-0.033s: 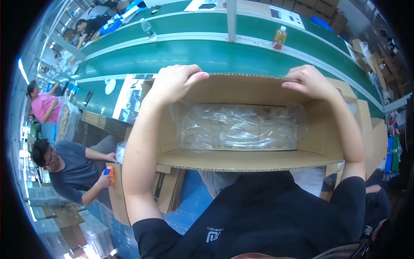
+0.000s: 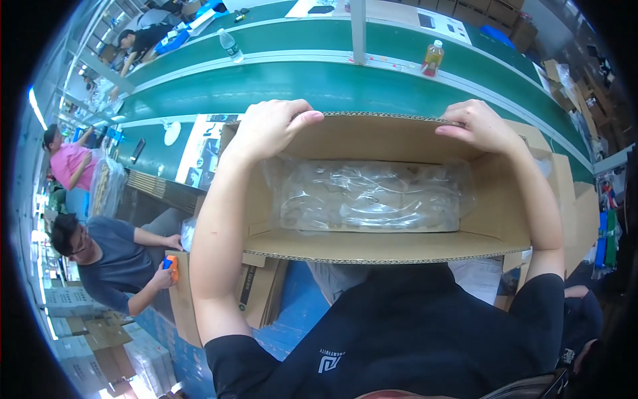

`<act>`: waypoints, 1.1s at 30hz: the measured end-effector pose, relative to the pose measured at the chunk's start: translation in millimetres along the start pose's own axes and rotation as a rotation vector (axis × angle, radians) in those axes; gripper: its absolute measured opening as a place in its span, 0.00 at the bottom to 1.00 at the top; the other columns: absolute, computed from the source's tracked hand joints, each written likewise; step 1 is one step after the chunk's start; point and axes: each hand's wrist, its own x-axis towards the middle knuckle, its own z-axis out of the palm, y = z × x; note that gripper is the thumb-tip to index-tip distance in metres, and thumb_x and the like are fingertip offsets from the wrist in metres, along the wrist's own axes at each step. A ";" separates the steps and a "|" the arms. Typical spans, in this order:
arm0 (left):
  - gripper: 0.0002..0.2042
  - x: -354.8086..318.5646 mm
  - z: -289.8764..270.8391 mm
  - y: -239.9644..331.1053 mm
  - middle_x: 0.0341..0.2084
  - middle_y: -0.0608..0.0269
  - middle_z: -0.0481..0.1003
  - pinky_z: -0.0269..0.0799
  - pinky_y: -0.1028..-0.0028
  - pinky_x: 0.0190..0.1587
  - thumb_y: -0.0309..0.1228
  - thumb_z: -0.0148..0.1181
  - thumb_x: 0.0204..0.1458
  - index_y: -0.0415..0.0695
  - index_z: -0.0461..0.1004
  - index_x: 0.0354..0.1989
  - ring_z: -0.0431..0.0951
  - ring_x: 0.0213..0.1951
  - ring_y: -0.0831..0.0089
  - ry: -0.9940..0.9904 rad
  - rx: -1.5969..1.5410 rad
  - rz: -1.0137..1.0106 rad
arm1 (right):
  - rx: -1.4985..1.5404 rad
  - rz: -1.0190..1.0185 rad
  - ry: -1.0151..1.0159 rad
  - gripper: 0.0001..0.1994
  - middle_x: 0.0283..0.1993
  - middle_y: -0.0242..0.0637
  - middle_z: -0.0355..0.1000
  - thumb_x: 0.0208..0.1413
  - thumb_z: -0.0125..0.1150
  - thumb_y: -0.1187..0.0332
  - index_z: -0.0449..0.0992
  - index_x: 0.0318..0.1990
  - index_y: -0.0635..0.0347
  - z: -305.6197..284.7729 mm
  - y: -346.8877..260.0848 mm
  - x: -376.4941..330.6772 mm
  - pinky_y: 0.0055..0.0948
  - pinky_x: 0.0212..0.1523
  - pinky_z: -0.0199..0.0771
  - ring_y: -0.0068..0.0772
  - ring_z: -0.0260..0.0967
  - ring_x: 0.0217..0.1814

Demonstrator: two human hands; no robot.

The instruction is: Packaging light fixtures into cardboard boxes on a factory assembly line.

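Note:
An open cardboard box point(image 2: 399, 247) stands in front of my body, its far wall upright. At the left end of that wall's top edge, my left hand point(image 2: 276, 130) is closed over the cardboard, thumb on the inner side. My right hand point(image 2: 477, 126) grips the same edge farther right, its thumb also inside. On the bottom of the box lies an item wrapped in clear plastic point(image 2: 372, 197); the film's glare hides what kind of item it is. Neither hand touches the wrapped item.
Beyond the box runs a long green workbench point(image 2: 292, 86) carrying a clear bottle point(image 2: 230, 46) and a drink bottle point(image 2: 432, 58). At left, a co-worker point(image 2: 116, 256) holds an orange-and-blue tool point(image 2: 171, 269) against a carton point(image 2: 183, 299). Flattened cardboard point(image 2: 266, 292) leans below my box.

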 end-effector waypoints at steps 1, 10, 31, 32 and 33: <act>0.21 1.4 -0.3 0.3 0.34 0.52 0.81 0.73 0.57 0.44 0.51 0.48 0.66 0.47 0.81 0.42 0.80 0.41 0.50 -0.004 0.011 -0.006 | 0.009 -0.007 0.007 0.18 0.29 0.46 0.76 0.62 0.63 0.55 0.81 0.33 0.65 1.2 3.0 1.0 0.40 0.37 0.75 0.50 0.74 0.34; 0.20 7.9 -0.4 3.0 0.36 0.52 0.81 0.74 0.58 0.44 0.50 0.48 0.66 0.48 0.80 0.45 0.80 0.41 0.50 -0.033 0.005 -0.022 | 0.028 -0.033 0.016 0.19 0.30 0.47 0.76 0.62 0.61 0.55 0.81 0.33 0.65 4.2 13.2 3.8 0.40 0.37 0.74 0.50 0.73 0.33; 0.13 21.1 0.6 4.4 0.34 0.45 0.78 0.71 0.57 0.43 0.38 0.52 0.64 0.41 0.78 0.42 0.78 0.40 0.43 -0.054 -0.111 0.036 | 0.036 -0.006 -0.040 0.22 0.33 0.48 0.77 0.63 0.57 0.48 0.81 0.34 0.60 12.0 31.4 2.3 0.46 0.38 0.74 0.55 0.75 0.38; 0.13 18.4 -1.7 3.2 0.34 0.45 0.78 0.71 0.57 0.43 0.37 0.52 0.65 0.40 0.78 0.42 0.77 0.39 0.44 -0.049 -0.103 0.040 | 0.050 0.011 -0.047 0.22 0.33 0.47 0.78 0.63 0.57 0.48 0.82 0.34 0.60 9.5 27.6 2.9 0.46 0.38 0.75 0.55 0.75 0.39; 0.13 20.0 0.4 3.3 0.34 0.44 0.78 0.71 0.58 0.42 0.36 0.52 0.65 0.40 0.77 0.42 0.77 0.39 0.44 -0.041 -0.103 0.044 | 0.059 0.031 -0.059 0.21 0.34 0.47 0.78 0.63 0.57 0.48 0.82 0.34 0.59 7.2 25.2 0.2 0.46 0.39 0.75 0.54 0.75 0.39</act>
